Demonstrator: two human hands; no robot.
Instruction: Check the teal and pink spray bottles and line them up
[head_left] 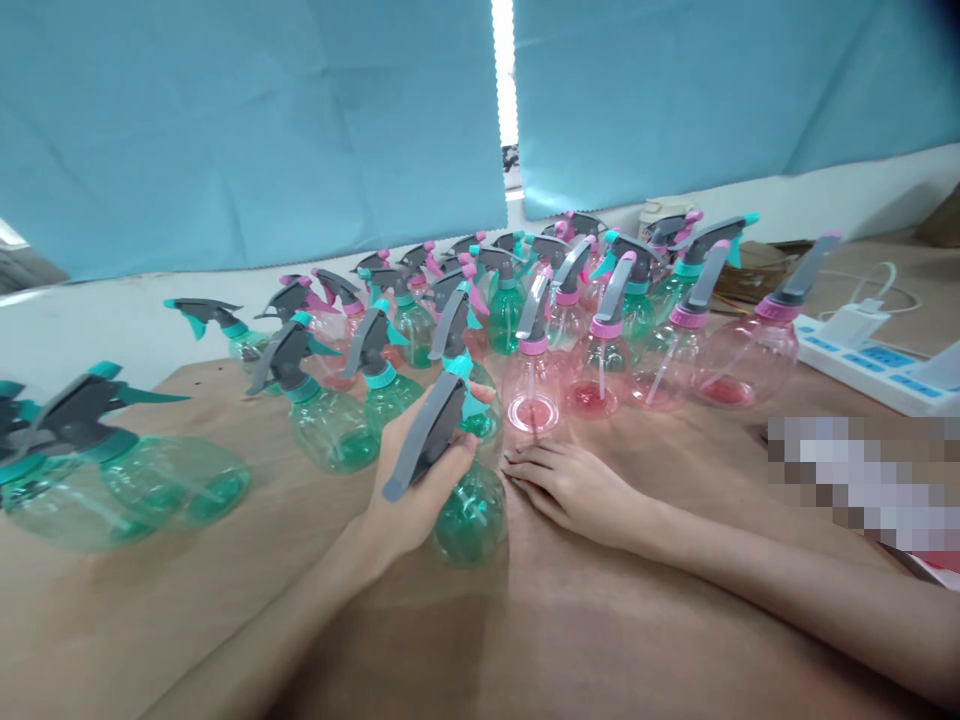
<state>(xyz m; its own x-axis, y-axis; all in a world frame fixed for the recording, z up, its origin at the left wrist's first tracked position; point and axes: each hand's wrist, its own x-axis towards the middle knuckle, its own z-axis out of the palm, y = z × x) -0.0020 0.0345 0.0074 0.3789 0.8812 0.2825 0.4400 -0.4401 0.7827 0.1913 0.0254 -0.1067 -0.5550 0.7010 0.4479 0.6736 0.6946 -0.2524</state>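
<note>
Counting from your left, roughly a dozen other green bottles (330,430) stand about, though the crowded back rows defy an exact tally. Your left hand (409,500) clamps the green spray bottle (469,515) by its neck at mid-table; keep it upright, I'd judge. Your right hand (574,490) lies flat and open just beside it. About ten pink bottles (532,395) and one power strip (862,360) follow.

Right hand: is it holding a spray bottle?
No, the right hand lies flat on the table, beside the green bottle gripped by the left hand.
</note>
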